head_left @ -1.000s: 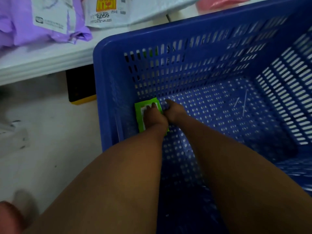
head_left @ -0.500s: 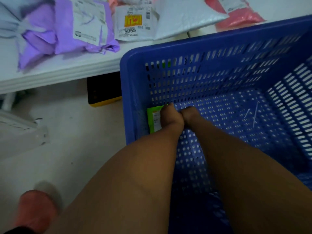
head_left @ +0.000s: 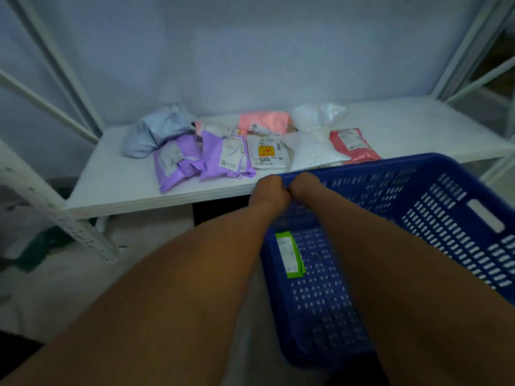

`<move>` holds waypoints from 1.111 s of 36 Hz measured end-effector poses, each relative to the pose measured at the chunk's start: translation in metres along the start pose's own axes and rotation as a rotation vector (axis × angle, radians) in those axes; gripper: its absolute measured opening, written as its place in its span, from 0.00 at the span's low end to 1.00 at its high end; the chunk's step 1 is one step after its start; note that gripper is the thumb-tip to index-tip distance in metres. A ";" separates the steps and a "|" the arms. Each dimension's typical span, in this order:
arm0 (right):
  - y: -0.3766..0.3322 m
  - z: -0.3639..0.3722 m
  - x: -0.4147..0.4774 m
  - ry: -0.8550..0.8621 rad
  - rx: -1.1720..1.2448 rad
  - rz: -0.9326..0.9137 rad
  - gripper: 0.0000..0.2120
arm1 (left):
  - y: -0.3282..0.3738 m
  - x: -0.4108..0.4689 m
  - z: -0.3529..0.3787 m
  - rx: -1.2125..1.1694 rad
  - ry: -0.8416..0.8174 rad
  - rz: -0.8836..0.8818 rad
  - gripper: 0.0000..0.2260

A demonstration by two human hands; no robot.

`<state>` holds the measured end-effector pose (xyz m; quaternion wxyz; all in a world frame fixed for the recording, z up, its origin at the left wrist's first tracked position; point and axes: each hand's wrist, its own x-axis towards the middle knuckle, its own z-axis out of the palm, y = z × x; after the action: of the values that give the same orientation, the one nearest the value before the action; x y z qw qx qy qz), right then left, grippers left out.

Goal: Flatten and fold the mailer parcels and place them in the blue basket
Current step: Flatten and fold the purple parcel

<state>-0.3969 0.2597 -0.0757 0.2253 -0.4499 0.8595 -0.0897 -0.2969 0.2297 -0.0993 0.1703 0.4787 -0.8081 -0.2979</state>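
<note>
A folded green mailer [head_left: 288, 254] with a white label lies on the floor of the blue basket [head_left: 446, 218], against its left wall. My left hand [head_left: 269, 190] and my right hand [head_left: 305, 188] hover side by side above the basket's far left corner, backs toward me. Their fingers bend down out of sight, and I see nothing held in either. Unfolded mailers lie on the white table [head_left: 117, 185] beyond: two purple ones [head_left: 211, 160], a pale blue one [head_left: 161, 129], a white labelled one [head_left: 267, 156], pink ones [head_left: 267, 121] and a red one [head_left: 354, 144].
The basket stands on the floor in front of the table's edge, tilted in view. White shelf uprights [head_left: 55, 218] rise at the left and right. A dark box [head_left: 220, 210] sits under the table. A clear plastic bag [head_left: 320, 118] lies among the mailers.
Both hands let go of the green mailer and rose out of the basket to its far rim. The view lifted toward the table. The mailer stays on the basket floor.
</note>
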 end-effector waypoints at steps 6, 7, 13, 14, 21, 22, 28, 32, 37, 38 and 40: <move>-0.075 -0.034 -0.057 0.136 0.149 -0.139 0.09 | -0.004 -0.028 -0.111 0.038 0.130 0.020 0.08; -0.086 -0.035 -0.063 0.152 0.153 -0.168 0.11 | -0.007 -0.033 -0.127 0.056 0.147 0.029 0.09; -0.145 -0.022 -0.061 0.177 0.017 -0.307 0.10 | -0.045 -0.052 -0.203 0.225 0.193 0.045 0.12; -0.153 -0.021 -0.061 0.181 0.014 -0.322 0.09 | -0.052 -0.053 -0.213 0.242 0.194 0.039 0.11; -0.196 0.000 -0.041 0.196 0.075 -0.358 0.06 | -0.114 -0.038 -0.248 0.263 0.198 -0.038 0.15; -0.200 0.005 -0.035 0.196 0.085 -0.360 0.06 | -0.125 -0.035 -0.247 0.243 0.203 -0.058 0.16; -0.223 0.040 0.001 0.241 0.122 -0.366 0.14 | -0.198 -0.021 -0.237 0.158 0.160 -0.153 0.17; -0.241 0.056 0.024 0.232 0.117 -0.371 0.16 | -0.223 -0.001 -0.249 0.059 0.259 -0.255 0.13; -0.259 0.067 0.046 0.180 0.114 -0.368 0.22 | -0.231 0.018 -0.237 -0.015 0.077 -0.324 0.09; -0.263 0.068 0.049 0.158 0.104 -0.366 0.23 | -0.232 0.023 -0.234 -0.050 0.052 -0.358 0.11; -0.271 0.070 0.054 0.126 0.078 -0.362 0.26 | -0.232 0.033 -0.227 -0.118 0.064 -0.421 0.13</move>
<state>-0.1915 0.0623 -0.0574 0.1682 -0.5814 0.7731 -0.1898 -0.0291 0.0440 -0.0757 0.1579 0.6353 -0.6656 -0.3584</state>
